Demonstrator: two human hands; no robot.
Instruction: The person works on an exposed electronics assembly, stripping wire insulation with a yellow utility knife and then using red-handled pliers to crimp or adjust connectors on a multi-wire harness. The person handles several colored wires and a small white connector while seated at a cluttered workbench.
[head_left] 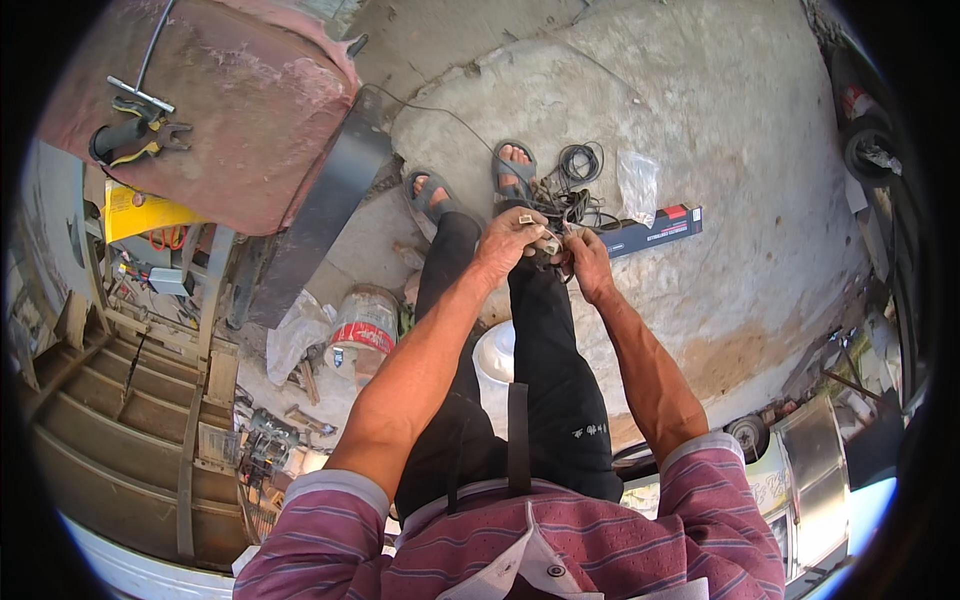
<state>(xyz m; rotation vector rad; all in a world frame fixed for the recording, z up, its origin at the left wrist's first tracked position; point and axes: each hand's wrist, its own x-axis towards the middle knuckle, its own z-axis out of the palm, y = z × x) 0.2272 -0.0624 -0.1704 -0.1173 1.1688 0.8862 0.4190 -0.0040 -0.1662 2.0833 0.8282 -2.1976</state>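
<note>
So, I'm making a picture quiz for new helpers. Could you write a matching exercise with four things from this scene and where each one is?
Things
1. Pliers
2. Plug
3. Cable coil
4. Long box

Places
A. On the floor, beside the right sandal
B. Just right of the right hand
C. On the reddish cover
D. In the left hand

Pairs: 1-C, 2-D, 3-A, 4-B

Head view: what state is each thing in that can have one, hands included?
Left hand, closed on a pale connector.
Right hand, fingers bent at the wiring; exact grip unclear.
Black cable, coiled on the ground.
Clear plastic bag, crumpled, lying flat.
Long box, lying on the ground; open or shut unclear.
Pliers, lying on the reddish cover, handles spread.
T-handled tool, lying on that cover.
Sandals, worn.
</note>
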